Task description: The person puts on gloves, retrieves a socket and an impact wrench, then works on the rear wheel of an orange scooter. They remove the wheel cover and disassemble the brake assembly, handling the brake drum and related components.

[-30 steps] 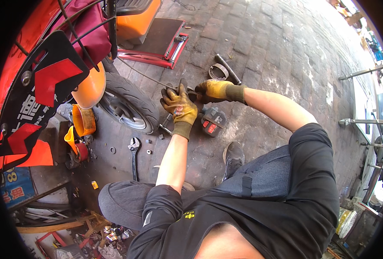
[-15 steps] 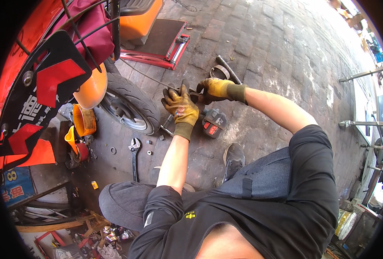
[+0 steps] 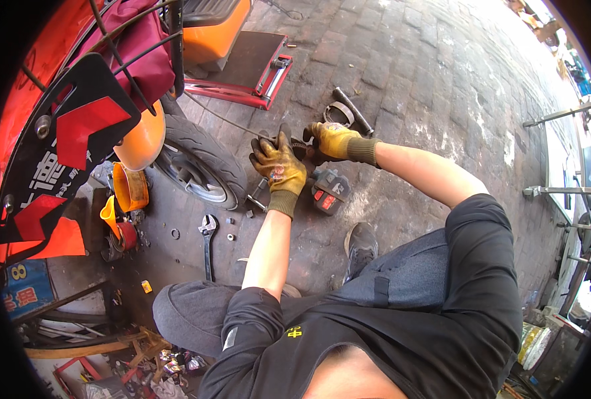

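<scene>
Both my hands wear yellow work gloves with blackened fingers. My left hand (image 3: 279, 166) curls over a dark, ribbed metal part (image 3: 300, 147), to which a thin cable (image 3: 222, 114) runs from beside the wheel. Against the right end of that part, my right hand (image 3: 335, 141) is closed with thumb and fingers drawn together. The gloves hide most of the part, so its kind does not show. Just below the hands lies a black-and-red battery pack (image 3: 330, 191), apparently the base of a power tool. A metal T-shaped tool (image 3: 258, 194) sits by my left wrist.
A scooter wheel (image 3: 205, 163) stands left of my hands. An adjustable wrench (image 3: 207, 246) and small nuts (image 3: 231, 237) lie on the paving. Beyond my right hand are a metal ring (image 3: 339, 114) and a tube (image 3: 353, 110). A red-framed stand (image 3: 242, 70) is at the back.
Both gloves stay at the dark part. My right hand has turned very slightly; nothing was picked up or put down.
</scene>
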`<state>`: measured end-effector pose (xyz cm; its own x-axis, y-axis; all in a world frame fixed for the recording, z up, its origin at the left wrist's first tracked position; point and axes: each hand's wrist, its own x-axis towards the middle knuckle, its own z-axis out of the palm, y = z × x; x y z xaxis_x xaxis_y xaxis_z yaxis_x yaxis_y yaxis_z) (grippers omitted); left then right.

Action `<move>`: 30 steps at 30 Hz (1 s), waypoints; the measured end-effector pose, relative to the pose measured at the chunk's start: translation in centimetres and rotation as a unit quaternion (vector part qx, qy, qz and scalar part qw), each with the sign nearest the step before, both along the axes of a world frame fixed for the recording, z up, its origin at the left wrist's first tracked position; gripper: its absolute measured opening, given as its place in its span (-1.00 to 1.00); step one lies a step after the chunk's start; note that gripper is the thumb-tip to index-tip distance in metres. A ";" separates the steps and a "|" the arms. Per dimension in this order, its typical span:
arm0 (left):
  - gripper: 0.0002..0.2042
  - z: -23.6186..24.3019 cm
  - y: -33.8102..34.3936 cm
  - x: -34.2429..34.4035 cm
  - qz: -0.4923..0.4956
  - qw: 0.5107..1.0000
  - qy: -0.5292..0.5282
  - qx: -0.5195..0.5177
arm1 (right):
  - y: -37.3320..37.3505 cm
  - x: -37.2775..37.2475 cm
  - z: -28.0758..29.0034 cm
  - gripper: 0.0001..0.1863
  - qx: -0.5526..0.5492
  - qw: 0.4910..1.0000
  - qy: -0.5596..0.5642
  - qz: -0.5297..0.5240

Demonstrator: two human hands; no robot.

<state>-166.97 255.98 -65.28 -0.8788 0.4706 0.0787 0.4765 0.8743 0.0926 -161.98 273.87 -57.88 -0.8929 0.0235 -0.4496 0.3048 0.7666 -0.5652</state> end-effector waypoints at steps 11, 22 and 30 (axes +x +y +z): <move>-0.14 0.6 -0.1 0.2 0.000 1.000 -0.015 0.010 | 0.5 -0.4 -0.8 -0.43 -0.018 0.999 -0.021 0.035; -0.21 0.2 -0.1 0.1 -0.004 0.999 -0.003 0.036 | 1.3 -1.0 -0.9 -0.47 -0.090 0.990 -0.091 0.064; -0.18 -0.6 0.0 0.0 -0.003 0.998 0.009 0.054 | 0.3 0.0 -0.7 -0.46 -0.011 1.000 0.017 -0.006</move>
<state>-166.99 255.98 -65.90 -0.8737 0.4642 0.1451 0.4846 0.8565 0.1777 -161.95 274.19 -58.62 -0.9077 0.0248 -0.4189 0.2935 0.7509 -0.5916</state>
